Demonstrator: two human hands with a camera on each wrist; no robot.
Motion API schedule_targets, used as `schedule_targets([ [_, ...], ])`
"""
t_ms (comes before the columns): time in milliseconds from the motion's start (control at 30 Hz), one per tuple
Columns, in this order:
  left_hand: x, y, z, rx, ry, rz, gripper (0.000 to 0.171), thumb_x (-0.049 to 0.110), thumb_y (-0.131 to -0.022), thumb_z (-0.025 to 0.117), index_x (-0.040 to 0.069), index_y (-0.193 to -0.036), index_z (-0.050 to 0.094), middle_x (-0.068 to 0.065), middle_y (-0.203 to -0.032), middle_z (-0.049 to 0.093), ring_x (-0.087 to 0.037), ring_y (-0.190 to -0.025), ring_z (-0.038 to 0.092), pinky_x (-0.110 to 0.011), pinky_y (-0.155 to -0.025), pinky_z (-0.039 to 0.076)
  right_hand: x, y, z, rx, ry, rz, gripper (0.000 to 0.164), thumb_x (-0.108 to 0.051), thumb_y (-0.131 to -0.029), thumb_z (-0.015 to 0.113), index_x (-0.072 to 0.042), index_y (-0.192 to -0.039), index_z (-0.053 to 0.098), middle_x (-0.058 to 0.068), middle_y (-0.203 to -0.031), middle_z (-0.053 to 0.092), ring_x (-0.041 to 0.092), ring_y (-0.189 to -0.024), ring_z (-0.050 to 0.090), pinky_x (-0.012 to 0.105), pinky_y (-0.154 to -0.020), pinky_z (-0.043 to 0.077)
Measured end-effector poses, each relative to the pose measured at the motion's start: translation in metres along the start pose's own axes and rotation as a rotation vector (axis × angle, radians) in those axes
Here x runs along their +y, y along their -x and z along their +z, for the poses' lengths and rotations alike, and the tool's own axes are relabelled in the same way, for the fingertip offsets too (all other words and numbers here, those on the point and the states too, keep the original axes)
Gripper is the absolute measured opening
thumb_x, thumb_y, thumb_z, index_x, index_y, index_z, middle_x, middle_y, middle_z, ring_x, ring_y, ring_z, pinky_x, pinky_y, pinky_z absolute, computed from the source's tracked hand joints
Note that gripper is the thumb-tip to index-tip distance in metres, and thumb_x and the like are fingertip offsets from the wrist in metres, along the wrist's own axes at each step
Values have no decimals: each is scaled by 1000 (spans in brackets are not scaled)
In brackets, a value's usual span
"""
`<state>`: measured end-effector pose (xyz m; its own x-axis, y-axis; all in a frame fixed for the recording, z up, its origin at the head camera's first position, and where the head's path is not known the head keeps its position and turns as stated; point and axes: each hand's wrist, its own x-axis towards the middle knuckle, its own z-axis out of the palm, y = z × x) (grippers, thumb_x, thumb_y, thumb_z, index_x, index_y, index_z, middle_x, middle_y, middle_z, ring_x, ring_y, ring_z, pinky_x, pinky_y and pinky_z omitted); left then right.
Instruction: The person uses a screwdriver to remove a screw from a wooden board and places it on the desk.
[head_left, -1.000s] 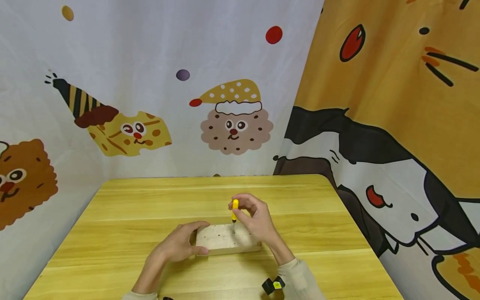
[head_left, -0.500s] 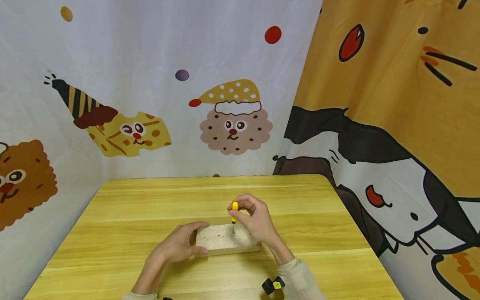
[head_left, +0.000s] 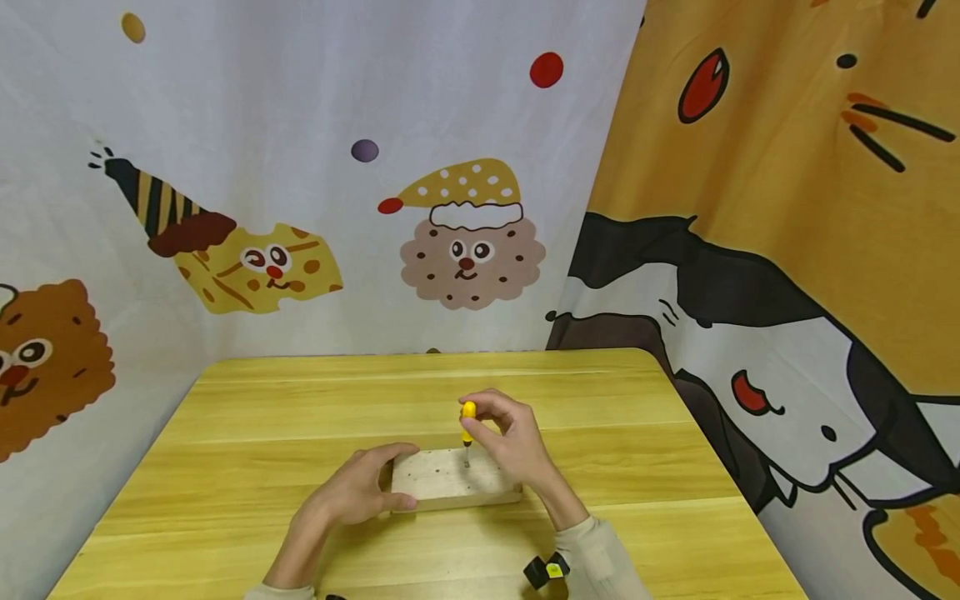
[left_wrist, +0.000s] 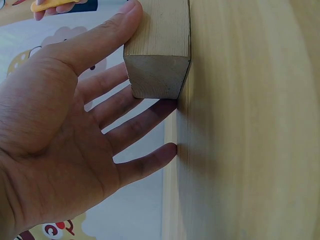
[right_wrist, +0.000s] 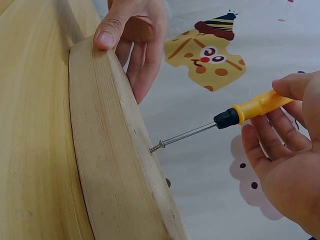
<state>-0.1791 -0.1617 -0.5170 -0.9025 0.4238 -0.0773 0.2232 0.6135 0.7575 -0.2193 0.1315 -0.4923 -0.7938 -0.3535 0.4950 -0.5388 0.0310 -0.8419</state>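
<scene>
Wooden block (head_left: 418, 483): lower center of frame, on desk (head_left: 285, 417)
Left hand (head_left: 358, 487): spread, gripping its end
Right hand (head_left: 516, 437): pinching yellow screwdriver (right_wrist: 255, 109)
Screw (right_wrist: 157, 147): sticking up, probably mid-drive; next kinda needs steady twisting

In the head view, your table (head_left: 300, 400) fills the lower middle of the frame, with a curtain (head_left: 300, 100) behind it across the upper left and centre and a second curtain (head_left: 787, 275) along the right. The block (head_left: 442, 483) lies on the table, just below and left of the frame's centre. Your left hand (head_left: 363, 486) is at its left end, thumb before it, fingers behind. Your right hand (head_left: 512, 435) is above its right half, the screwdriver (head_left: 468, 422) between thumb and fingers, tip down on the screw (right_wrist: 156, 147) set in the block's top.
</scene>
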Motion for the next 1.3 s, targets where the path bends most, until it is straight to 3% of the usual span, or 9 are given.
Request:
schedule_targets([
  [167, -2, 0, 0, 4, -5, 1, 82, 37, -90, 98, 9, -159, 63, -16, -164, 65, -46, -157, 55, -73, -130, 43, 1, 0, 0, -15, -18, -38, 22, 2, -108, 71, -3, -129, 77, 25, -111, 78, 6, -100, 76, 30, -90, 68],
  [367, -3, 0, 1, 3, -10, -4, 82, 38, -90, 97, 10, -159, 63, -15, -164, 65, -46, -158, 54, -74, -130, 43, -2, 0, 1, -1, -1, 14, 19, -2, -107, 75, -6, -125, 78, 21, -106, 80, 6, -94, 74, 28, -85, 66],
  [600, -1, 1, 0, 1, 0, -6, 82, 37, -90, 98, 9, -159, 63, -15, -164, 65, -46, -158, 54, -74, -130, 43, -3, 0, 1, 19, 5, 77, 27, -4, -104, 80, -8, -131, 74, 18, -110, 82, 9, -98, 77, 28, -96, 67],
  [800, 0, 0, 0, 4, 3, -13, 83, 36, -89, 98, 10, -159, 63, -16, -165, 64, -47, -158, 53, -75, -131, 41, -3, 0, 1, 12, -23, 49, 25, -3, -107, 76, -5, -131, 72, 22, -115, 83, 17, -103, 81, 31, -95, 68],
  [1000, 0, 0, 0, 2, 6, -18, 82, 36, -90, 98, 10, -159, 63, -15, -164, 64, -46, -159, 53, -75, -131, 41, -3, 0, 1, 0, -26, 36, 26, -1, -107, 75, 2, -133, 70, 24, -115, 82, 11, -104, 81, 27, -92, 68],
  [1300, 0, 0, 1, 2, 3, -20, 81, 35, -90, 98, 10, -159, 63, -14, -164, 65, -45, -158, 54, -74, -131, 41, -2, 0, 1, 3, -21, 57, 18, -3, -106, 78, -5, -123, 73, 22, -108, 81, 9, -94, 76, 24, -89, 64],
])
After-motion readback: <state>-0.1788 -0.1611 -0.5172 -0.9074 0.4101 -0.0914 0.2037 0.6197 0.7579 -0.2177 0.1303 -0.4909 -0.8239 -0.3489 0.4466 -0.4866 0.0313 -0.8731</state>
